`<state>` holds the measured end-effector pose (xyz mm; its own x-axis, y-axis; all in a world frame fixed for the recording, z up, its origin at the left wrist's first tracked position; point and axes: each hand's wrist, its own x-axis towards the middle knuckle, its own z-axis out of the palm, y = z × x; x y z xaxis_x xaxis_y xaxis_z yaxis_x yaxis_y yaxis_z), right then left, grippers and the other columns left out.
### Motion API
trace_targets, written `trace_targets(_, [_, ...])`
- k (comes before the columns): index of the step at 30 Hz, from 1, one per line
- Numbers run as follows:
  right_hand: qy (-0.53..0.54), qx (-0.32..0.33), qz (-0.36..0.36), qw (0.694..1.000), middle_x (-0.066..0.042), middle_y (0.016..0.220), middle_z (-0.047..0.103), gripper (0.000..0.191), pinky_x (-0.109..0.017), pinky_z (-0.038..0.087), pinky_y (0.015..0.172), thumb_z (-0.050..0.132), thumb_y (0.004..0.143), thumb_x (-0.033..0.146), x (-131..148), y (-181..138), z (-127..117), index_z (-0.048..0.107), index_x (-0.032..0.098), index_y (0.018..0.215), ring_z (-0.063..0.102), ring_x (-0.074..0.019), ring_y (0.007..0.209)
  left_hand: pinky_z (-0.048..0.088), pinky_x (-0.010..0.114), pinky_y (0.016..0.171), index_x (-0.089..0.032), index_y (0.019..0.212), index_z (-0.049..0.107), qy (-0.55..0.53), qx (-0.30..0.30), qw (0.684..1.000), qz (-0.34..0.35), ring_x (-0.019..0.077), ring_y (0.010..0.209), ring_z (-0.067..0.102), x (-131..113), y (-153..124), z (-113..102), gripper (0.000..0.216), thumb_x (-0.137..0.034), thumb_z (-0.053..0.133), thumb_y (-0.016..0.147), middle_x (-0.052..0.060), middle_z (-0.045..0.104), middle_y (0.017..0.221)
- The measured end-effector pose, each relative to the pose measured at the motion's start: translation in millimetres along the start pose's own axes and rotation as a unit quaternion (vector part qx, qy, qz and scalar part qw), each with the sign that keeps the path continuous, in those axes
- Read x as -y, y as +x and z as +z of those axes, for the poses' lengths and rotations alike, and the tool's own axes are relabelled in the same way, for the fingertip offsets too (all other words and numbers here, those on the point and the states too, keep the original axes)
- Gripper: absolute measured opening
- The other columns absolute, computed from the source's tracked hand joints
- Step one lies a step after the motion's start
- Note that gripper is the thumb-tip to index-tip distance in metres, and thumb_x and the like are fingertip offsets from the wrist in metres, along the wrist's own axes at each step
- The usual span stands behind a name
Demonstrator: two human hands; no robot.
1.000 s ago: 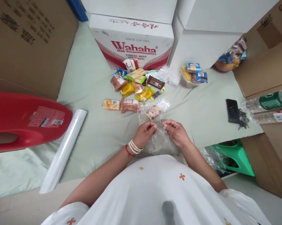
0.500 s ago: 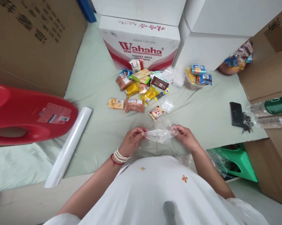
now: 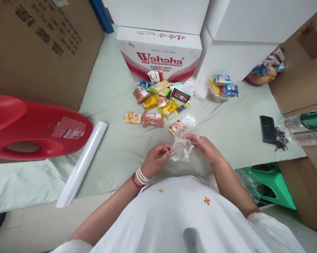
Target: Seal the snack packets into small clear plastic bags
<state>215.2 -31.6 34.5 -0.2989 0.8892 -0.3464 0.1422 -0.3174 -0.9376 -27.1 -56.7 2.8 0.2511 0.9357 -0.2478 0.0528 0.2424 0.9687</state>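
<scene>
In the head view, the left hand (image 3: 156, 160) has its thumb and curled fingers pinched on the left edge of a crumpled clear plastic bag (image 3: 181, 151). The right hand (image 3: 207, 149) has its fingers reaching over the bag's upper right side, touching it; whether they grip the film, I cannot tell. The bag is between the two hands, above the pale green cloth (image 3: 116, 154) and in front of the person's white shirt (image 3: 174, 211). Just beyond it lies a cream snack packet with red print (image 3: 175, 127), beside more crumpled clear film (image 3: 190, 120). Farther out, a brown-wrapped snack (image 3: 153, 119) sits beside a bread packet (image 3: 132, 118), near yellow packets (image 3: 169, 107) and a dark brown bar (image 3: 180, 95). Behind this pile stands a Wahaha water carton (image 3: 160, 52).
</scene>
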Motion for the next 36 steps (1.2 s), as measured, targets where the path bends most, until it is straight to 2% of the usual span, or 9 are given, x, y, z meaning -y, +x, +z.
trace_targets(3, [-0.121,-0.008,-0.03,0.992,-0.008,0.122,0.073,0.039,-0.035,0.051,0.091,0.068,0.088,0.049,0,5,8,0.076,0.023,0.117,0.067,-0.0255,0.106,0.053,0.036,0.088,-0.02,0.072,0.055,-0.01,0.006,1.0,-0.001,0.0212,0.096,0.067,0,1,4,0.017,-0.031,0.067,0.077,0.009,0.071,0.104])
trace_targets(7, [-0.281,-0.111,-0.067,0.951,-0.008,0.097,0.072,0.02,-0.033,0.048,0.086,0.059,0.093,0.029,-3,16,34,0.077,0.022,0.098,0.065,-0.023,0.092,0.058,0.038,0.086,-0.024,0.105,0.054,-0.139,-0.043,0.989,-0.042,0.0245,0.11,0.068,3,4,16,0.035,-0.036,0.067,0.075,0.01,0.061,0.134])
trace_targets(10, [-0.354,-0.122,-0.063,0.925,-0.008,0.095,0.07,0.018,-0.031,0.047,0.081,0.059,0.089,0.021,-3,22,50,0.076,0.023,0.095,0.063,-0.0222,0.087,0.057,0.033,0.084,-0.023,0.116,0.054,-0.072,-0.091,0.993,-0.038,0.0226,0.108,0.067,5,10,26,0.048,-0.043,0.074,0.077,0.011,0.062,0.132])
trace_targets(12, [-0.336,-0.121,-0.063,0.932,-0.007,0.094,0.071,0.017,-0.031,0.047,0.081,0.06,0.087,0.02,-4,24,56,0.076,0.022,0.094,0.063,-0.0217,0.086,0.055,0.029,0.072,-0.021,0.101,0.057,-0.013,-0.126,0.991,-0.04,0.017,0.085,0.066,5,15,31,0.034,-0.048,0.069,0.084,0.005,0.07,0.1])
trace_targets(16, [-0.16,-0.134,-0.048,0.977,-0.003,0.083,0.07,0.017,-0.029,0.048,0.074,0.061,0.089,0.033,-9,25,54,0.073,0.022,0.092,0.063,-0.019,0.077,0.041,0.025,0.054,-0.023,0.077,0.049,0.012,-0.179,0.983,-0.044,0.0112,0.052,0.046,8,23,29,0.033,-0.05,0.05,0.097,-0.006,0.049,0.057])
trace_targets(24, [0.077,-0.213,0.037,0.973,0.004,0.063,0.054,0.04,-0.025,0.031,0.043,0.072,0.077,0.06,-12,8,16,0.066,0.022,0.09,0.04,-0.0103,0.048,0.026,0.027,0.042,-0.024,0.077,0.054,-0.053,-0.183,0.978,-0.08,0.0109,0.042,0.03,1,24,4,0.045,-0.065,0.047,0.095,-0.007,0.033,0.049])
trace_targets(31, [0.117,-0.187,0.105,0.97,0.007,0.06,0.051,0.052,-0.023,0.016,0.039,0.084,0.066,0.064,-33,-20,-34,0.064,0.021,0.087,0.029,-0.0061,0.042,0.015,0.026,0.036,-0.019,0.076,0.066,-0.088,-0.05,0.975,-0.196,0.0076,0.033,0.019,0,11,-50,0.053,-0.072,0.057,0.081,-0.008,0.034,0.044])
trace_targets(33, [0.09,-0.199,0.109,0.97,0.007,0.06,0.051,0.052,-0.023,0.018,0.039,0.083,0.067,0.066,-46,-24,-39,0.062,0.021,0.083,0.031,-0.0068,0.043,0.017,0.025,0.037,-0.019,0.08,0.064,-0.04,-0.098,0.975,-0.193,0.0085,0.035,0.024,6,5,-59,0.049,-0.068,0.061,0.079,-0.007,0.041,0.047])
trace_targets(36, [0.012,-0.204,0.094,0.974,0.005,0.06,0.051,0.05,-0.024,0.026,0.042,0.075,0.076,0.068,-62,-25,-37,0.058,0.021,0.075,0.038,-0.0089,0.046,0.033,0.024,0.046,-0.021,0.093,0.062,0.076,-0.254,0.958,-0.11,0.0121,0.048,0.042,4,-9,-61,0.034,-0.052,0.068,0.08,-0.005,0.052,0.06])
